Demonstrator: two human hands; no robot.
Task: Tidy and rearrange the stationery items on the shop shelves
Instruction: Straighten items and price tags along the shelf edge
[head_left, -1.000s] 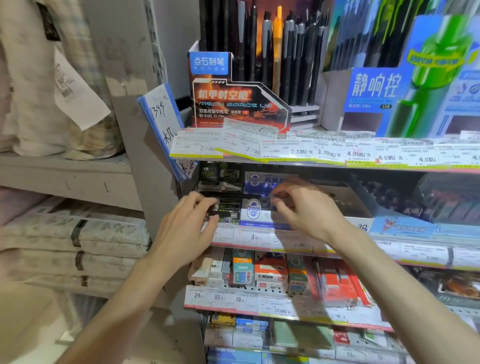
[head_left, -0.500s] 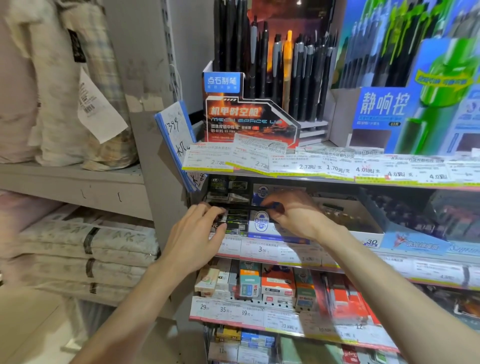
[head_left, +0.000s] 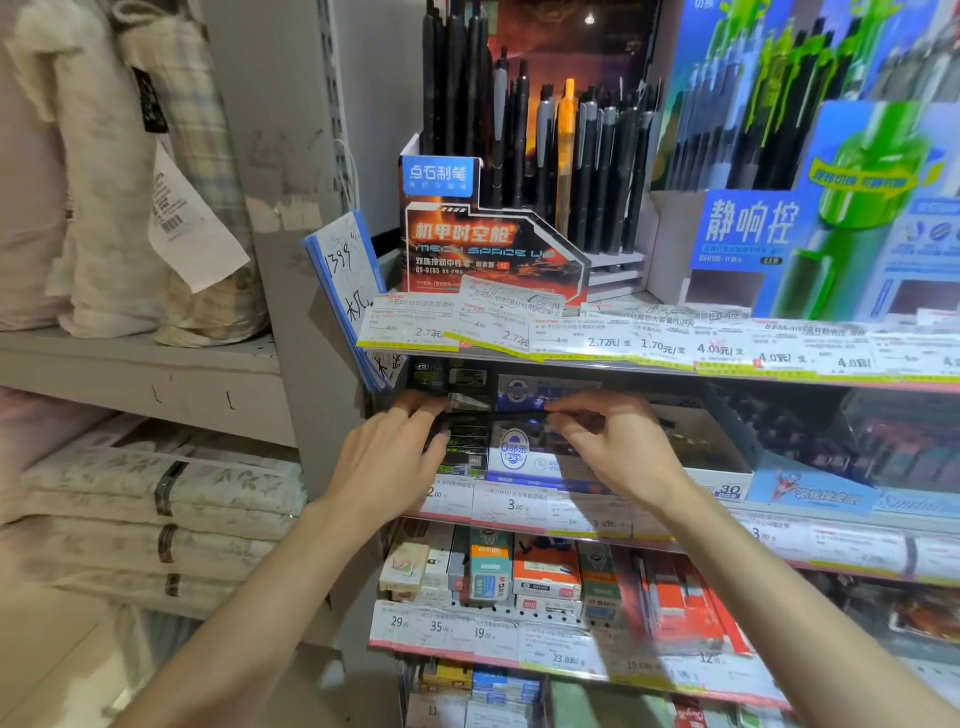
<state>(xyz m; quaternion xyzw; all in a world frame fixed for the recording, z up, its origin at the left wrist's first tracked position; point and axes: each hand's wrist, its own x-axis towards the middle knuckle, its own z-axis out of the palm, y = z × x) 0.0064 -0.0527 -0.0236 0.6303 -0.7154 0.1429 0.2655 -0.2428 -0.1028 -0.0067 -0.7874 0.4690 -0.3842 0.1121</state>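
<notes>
Now, landmark: I took the blue-and-white box (head_left: 519, 457) on the middle shelf as my reference for everything below.
Task's thing: a thin black pen (head_left: 498, 415) lay level just above that box, spanning from the dark packets (head_left: 464, 441) at the box's left across to its upper right.
Right hand (head_left: 618, 447): it sat just right of the box, thumb and forefinger pinched narrow on the pen's right end.
Left hand (head_left: 384, 467): it sat left of the box, fingers curled toward the dark packets and the pen's left end; I could not tell whether the tips actually gripped the pen or only steadied it.
What had changed: a second earlier I saw no pen between the hands, only fingers at the box's top edge; half a second earlier the dark stick had appeared under the right hand; at this moment it was stretched clear between both hands, above the box.
Meaning for the task: I judged it a stray pen, lifted out of the eraser-type packs where it did not belong.
Next call: I judged it needed a home among the upright pens (head_left: 545, 150) in the display above the box, past the price tags (head_left: 613, 338).
Risk: those loose tags overhang above the box and could be knocked.
</notes>
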